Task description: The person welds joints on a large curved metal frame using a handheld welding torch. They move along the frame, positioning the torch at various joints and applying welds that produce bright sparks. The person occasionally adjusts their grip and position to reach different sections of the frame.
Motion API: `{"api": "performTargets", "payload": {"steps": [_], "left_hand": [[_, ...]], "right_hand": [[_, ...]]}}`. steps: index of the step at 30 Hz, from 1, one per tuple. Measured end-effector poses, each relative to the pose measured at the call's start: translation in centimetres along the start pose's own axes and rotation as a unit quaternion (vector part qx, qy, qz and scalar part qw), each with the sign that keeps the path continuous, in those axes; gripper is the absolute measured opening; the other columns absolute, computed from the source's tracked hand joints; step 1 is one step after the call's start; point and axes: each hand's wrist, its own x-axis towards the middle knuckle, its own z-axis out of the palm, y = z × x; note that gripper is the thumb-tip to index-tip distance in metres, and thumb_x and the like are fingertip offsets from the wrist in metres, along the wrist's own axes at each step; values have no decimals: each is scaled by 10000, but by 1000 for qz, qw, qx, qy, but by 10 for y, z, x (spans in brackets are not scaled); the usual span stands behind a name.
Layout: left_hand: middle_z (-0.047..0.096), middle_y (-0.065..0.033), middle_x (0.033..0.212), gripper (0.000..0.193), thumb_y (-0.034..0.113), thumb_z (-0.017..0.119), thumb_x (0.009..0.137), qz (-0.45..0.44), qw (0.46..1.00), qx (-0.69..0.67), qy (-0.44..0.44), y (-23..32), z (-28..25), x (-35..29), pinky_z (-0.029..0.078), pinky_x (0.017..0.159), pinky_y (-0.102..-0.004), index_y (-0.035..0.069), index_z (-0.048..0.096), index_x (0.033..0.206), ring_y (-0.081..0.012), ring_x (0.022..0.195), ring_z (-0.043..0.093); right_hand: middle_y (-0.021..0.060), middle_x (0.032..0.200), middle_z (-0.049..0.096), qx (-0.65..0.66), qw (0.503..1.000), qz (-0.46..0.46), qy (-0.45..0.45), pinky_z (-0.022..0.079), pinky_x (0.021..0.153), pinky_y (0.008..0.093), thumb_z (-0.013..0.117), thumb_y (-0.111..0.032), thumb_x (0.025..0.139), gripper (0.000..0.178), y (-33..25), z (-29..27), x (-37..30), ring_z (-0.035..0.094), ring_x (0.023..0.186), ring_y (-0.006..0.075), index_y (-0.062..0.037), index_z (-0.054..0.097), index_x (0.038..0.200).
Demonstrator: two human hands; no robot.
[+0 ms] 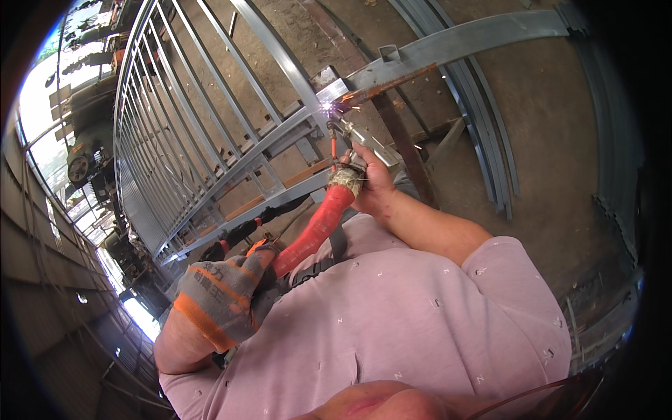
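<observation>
My left hand (220, 297), in a grey and orange work glove, is closed around the lower end of a red-sleeved welding torch (318, 224). Worn wrapping covers the torch's upper part, and its thin neck reaches a bright welding arc with flying sparks. The arc burns at a corner joint of a grey metal railing frame (297, 126), beside a short shiny block (332, 91). My bare right hand (374, 178) is closed on a silver, clamp-like metal tool (374, 145) just right of the torch neck. The torch's wrapped part hides some of its fingers.
Closely spaced railing bars (175, 105) stretch away to the left. A wide grey beam (483, 38) runs off to the upper right. Long metal profiles (483, 133) lie on the dirt floor at right. Rusty steel bars (402, 143) stand beneath the frame near my right hand.
</observation>
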Motion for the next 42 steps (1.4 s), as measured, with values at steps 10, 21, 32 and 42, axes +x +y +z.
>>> {"api": "performTargets", "payload": {"steps": [10,21,32,42], "left_hand": [[759,-119,835,489,66,911,864,-11,1000,-15,-3,-1,-3,-3,601,709,-432,49,726,1316,-359,772,781],[743,-110,837,476,41,894,851,12,999,-12,41,-2,-2,-10,589,710,-443,67,749,1304,-359,773,768],[722,-110,832,460,35,887,845,9,998,-23,50,-5,-1,-19,578,698,-438,72,752,1284,-352,766,761],[730,-98,802,500,65,898,850,23,999,-20,40,-21,10,-32,576,693,-449,67,719,1317,-366,752,754]], "right_hand": [[34,904,742,-6,1000,-3,15,627,936,536,717,-439,1130,337,4,11,-7,745,944,284,-132,699,993],[43,909,743,4,1000,-8,12,634,933,527,732,-414,1125,312,8,13,-8,751,927,281,-125,699,1012],[43,915,748,8,1000,-9,6,633,946,526,729,-403,1127,306,13,17,-13,752,954,273,-121,700,1011],[60,927,739,-40,999,-8,3,625,978,513,713,-432,1133,364,19,18,-16,742,968,277,-112,701,960]]}}
